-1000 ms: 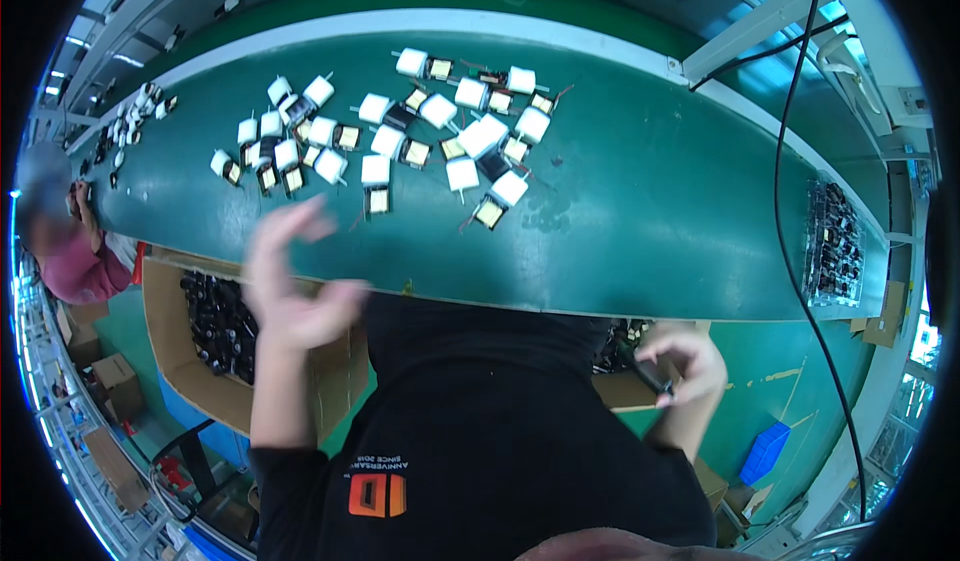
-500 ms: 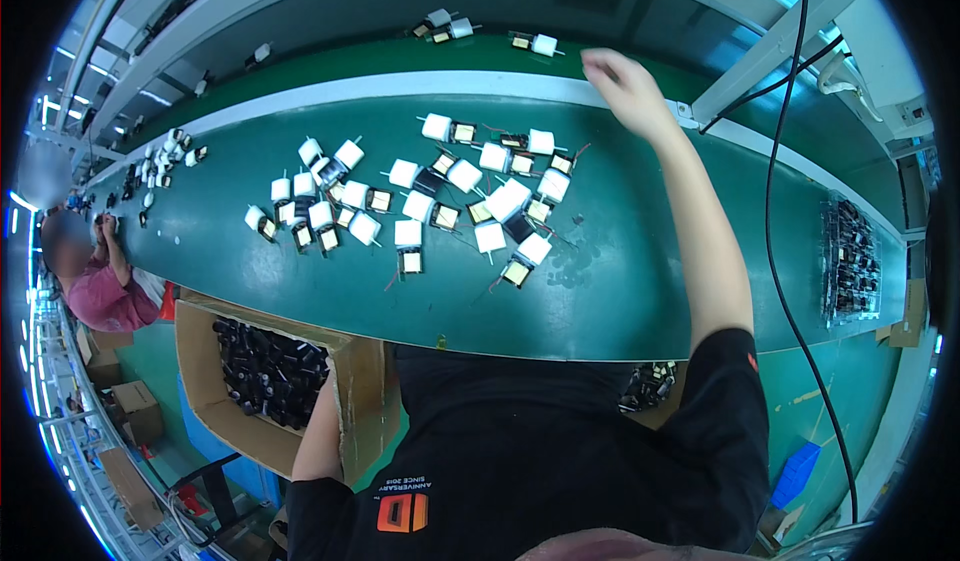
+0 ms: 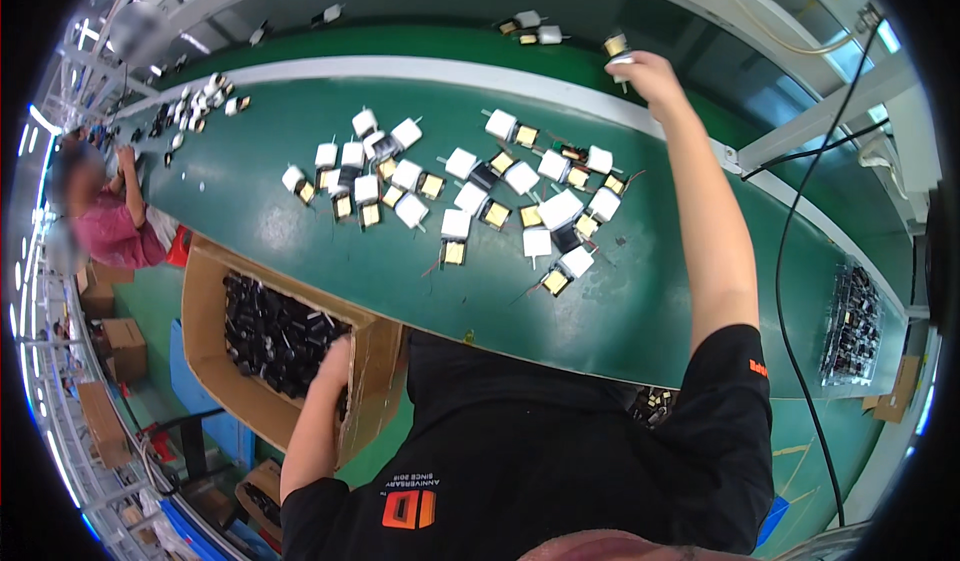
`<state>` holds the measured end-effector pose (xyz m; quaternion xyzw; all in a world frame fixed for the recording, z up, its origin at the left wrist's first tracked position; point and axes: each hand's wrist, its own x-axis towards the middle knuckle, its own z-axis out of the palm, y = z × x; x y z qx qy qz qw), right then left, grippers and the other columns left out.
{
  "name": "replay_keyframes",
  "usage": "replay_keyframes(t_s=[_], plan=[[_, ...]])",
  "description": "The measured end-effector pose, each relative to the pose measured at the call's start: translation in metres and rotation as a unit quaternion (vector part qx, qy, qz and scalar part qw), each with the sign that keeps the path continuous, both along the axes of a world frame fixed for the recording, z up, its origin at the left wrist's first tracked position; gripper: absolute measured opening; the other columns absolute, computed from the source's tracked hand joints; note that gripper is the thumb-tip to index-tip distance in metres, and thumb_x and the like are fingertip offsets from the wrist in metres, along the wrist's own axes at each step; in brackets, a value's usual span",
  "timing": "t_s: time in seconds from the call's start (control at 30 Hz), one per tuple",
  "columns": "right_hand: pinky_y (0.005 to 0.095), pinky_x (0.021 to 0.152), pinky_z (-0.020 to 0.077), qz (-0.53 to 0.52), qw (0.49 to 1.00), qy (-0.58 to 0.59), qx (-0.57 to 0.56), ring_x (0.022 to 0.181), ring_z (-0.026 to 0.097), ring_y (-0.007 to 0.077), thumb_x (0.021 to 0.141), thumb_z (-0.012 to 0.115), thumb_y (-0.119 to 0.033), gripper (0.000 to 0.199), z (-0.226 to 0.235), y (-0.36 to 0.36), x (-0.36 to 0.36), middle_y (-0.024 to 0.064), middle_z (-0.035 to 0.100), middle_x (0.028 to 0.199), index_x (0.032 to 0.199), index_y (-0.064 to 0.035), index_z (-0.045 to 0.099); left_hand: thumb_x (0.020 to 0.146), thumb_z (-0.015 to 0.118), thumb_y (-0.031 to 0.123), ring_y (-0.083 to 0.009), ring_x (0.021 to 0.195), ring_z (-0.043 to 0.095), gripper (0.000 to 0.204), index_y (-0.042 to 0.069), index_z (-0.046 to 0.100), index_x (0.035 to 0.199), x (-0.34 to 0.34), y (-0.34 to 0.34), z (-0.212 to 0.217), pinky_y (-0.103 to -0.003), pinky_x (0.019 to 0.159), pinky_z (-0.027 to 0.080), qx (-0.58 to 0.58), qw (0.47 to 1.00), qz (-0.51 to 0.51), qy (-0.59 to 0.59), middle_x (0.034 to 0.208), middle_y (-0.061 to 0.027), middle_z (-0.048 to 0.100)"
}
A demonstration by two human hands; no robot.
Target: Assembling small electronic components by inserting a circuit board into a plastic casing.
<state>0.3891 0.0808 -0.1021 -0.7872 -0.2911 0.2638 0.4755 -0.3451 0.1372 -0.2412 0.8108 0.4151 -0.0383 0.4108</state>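
Observation:
My right hand [image 3: 648, 73] is stretched far across the green conveyor belt [image 3: 680, 301] to its back edge and is shut on a small white-and-yellow transformer part [image 3: 617, 51]. My left hand [image 3: 335, 356] is down inside an open cardboard box [image 3: 215, 381] at my lower left, among several small black parts [image 3: 275, 333]; its fingers are hidden by the box wall. Between the two lies a loose spread of several white and black transformer parts [image 3: 470, 201] on the belt.
Two more white parts [image 3: 535, 29] lie on the far green lane. Another pile of parts [image 3: 195, 106] sits at the belt's far left near a seated person in pink [image 3: 110, 221]. A tray of dark parts [image 3: 852, 326] stands at the right. A black cable [image 3: 790, 211] hangs down.
My right arm has reached further to the back edge of the belt with the part. My left hand has stayed down in the cardboard box, where it went after being raised a second ago.

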Motion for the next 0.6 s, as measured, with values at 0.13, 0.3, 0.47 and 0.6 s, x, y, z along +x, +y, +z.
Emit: replay_keyframes(t_s=[0.13,0.3,0.47,0.6], plan=[[0.0238,0.064,0.0419,0.070,0.937,0.184,0.289,0.077,0.053,0.0074,0.081,0.075,-0.013,0.041,0.045,-0.068,-0.084,0.0016,0.060,0.095,0.116,-0.0049,0.056,0.100,0.047,0.017,-0.0190,0.075,0.060,0.022,-0.001,0.056,0.091,0.024,-0.004,0.100,-0.033,0.070,0.049,0.136,0.965,0.212,-0.069,0.080,-0.0099,0.064],[0.0300,0.058,0.0559,0.116,0.914,0.202,0.333,0.086,0.059,0.0197,0.074,0.076,-0.005,0.048,0.060,-0.180,-0.174,0.0151,0.054,0.110,0.115,-0.0052,0.050,0.097,0.047,0.051,-0.0146,0.075,0.051,0.043,0.009,0.047,0.104,0.104,-0.027,0.187,-0.028,0.065,0.041,-0.053,0.834,0.282,-0.470,0.084,-0.0061,0.053],[0.0311,0.059,0.0577,0.179,0.854,0.267,0.409,0.075,0.063,0.0218,0.073,0.076,-0.004,0.041,0.065,-0.189,-0.247,0.0159,0.054,0.100,0.106,-0.0016,0.053,0.066,0.058,-0.014,-0.0154,0.076,0.050,0.047,0.009,0.040,0.103,0.194,-0.066,0.234,-0.028,0.065,0.042,-0.004,0.873,0.003,-0.487,0.094,-0.0074,0.045],[0.0296,0.072,0.0516,0.208,0.859,0.166,0.438,0.083,0.065,0.0201,0.062,0.083,0.004,0.044,0.077,-0.183,-0.279,0.0169,0.065,0.094,0.100,-0.0033,0.062,0.062,0.049,-0.019,-0.0169,0.073,0.046,0.052,0.010,0.033,0.102,0.239,-0.073,0.237,-0.029,0.066,0.042,0.050,0.880,-0.122,-0.456,0.100,-0.0106,0.038]])
